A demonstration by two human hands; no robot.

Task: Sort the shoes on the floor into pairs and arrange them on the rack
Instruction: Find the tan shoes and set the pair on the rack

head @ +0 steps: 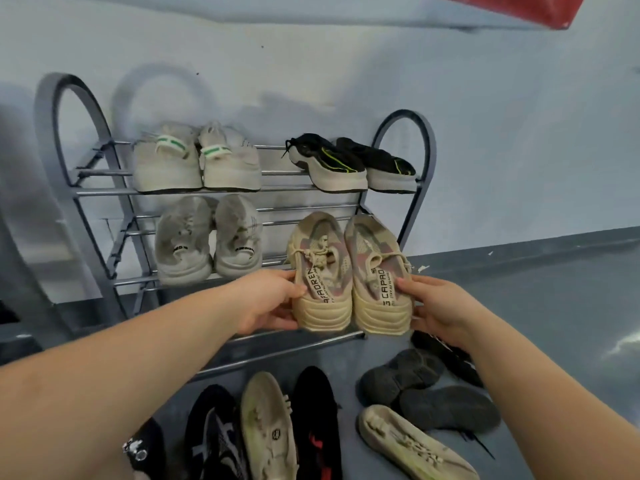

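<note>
A grey metal shoe rack (104, 192) stands against the wall. Its top shelf holds a white pair with green stripes (197, 164) and a black pair with pale soles (353, 164). On the middle shelf sits a grey-white pair (207, 240). At the right of that shelf is a beige and pink pair, heels toward me. My left hand (266, 299) grips the left beige shoe (322, 271) at its heel. The right beige shoe (377, 271) is gripped at the heel by my right hand (436, 306).
Loose shoes lie on the grey floor below: a black-and-white one (214, 434), a beige one (266, 427), a black one with red (315, 420), two dark grey ones (426, 393), another beige one (412, 445). The rack's lowest bars (277, 351) are bare.
</note>
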